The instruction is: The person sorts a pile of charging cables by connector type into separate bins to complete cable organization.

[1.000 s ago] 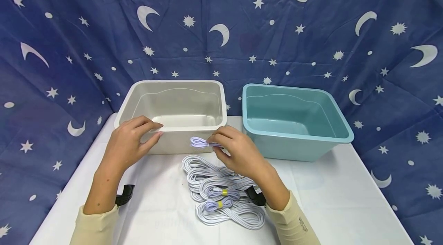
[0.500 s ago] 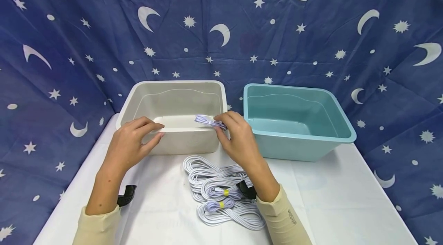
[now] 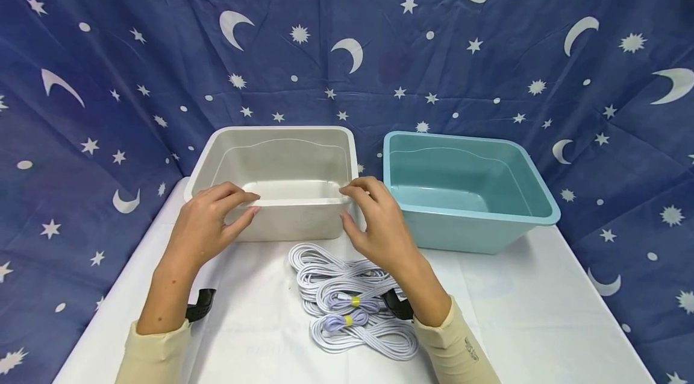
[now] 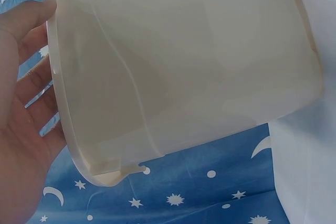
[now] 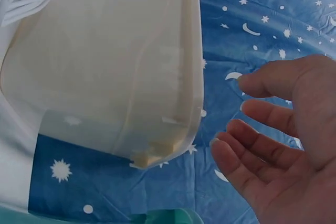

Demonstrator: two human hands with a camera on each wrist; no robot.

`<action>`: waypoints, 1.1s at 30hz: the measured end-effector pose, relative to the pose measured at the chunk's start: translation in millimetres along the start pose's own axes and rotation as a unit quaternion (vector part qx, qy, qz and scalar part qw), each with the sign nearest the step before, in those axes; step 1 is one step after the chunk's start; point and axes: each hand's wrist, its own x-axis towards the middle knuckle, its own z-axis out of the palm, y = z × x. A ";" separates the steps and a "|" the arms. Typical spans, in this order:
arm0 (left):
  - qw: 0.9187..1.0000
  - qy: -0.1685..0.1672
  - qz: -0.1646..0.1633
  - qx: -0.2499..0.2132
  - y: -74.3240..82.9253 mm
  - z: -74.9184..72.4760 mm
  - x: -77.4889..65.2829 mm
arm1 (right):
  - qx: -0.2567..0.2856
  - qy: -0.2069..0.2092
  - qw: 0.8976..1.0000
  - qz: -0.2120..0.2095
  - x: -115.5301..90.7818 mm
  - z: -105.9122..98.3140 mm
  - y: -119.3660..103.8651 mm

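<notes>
My left hand point(image 3: 203, 224) holds the near rim of an off-white plastic bin point(image 3: 287, 221); its thumb point(image 4: 39, 11) lies on the outer side and its fingers go over the rim. At the bin's right front corner is my right hand point(image 3: 379, 221), thumb and fingers spread apart with nothing between them; the right wrist view shows its palm beside the rim. Whatever lies low behind the bin's front wall is hidden in the head view. Nearer me on the table are white coiled cables point(image 3: 336, 278), with small lilac cable bundles point(image 3: 344, 321) tied in yellow on top.
A teal bin point(image 3: 466, 233) stands to the right of the off-white one. Both bins sit at the back of a white-covered table point(image 3: 249, 324), against a blue curtain point(image 3: 379, 58) with moons and stars.
My right hand raised a small lilac cable bundle over the off-white bin's rim and let it go; the bundle is out of sight now. My left hand has stayed at the rim.
</notes>
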 end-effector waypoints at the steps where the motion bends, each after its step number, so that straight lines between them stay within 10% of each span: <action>1: 1.000 0.000 0.000 -0.001 0.1 0.4 -0.3 | -0.001 -0.004 1.000 0.000 -1.1 -1.1 -0.7; 33: 1.000 -0.004 -0.006 0.002 0.8 -0.5 -0.1 | -0.058 -0.173 0.982 -0.055 -55.6 -10.3 -9.3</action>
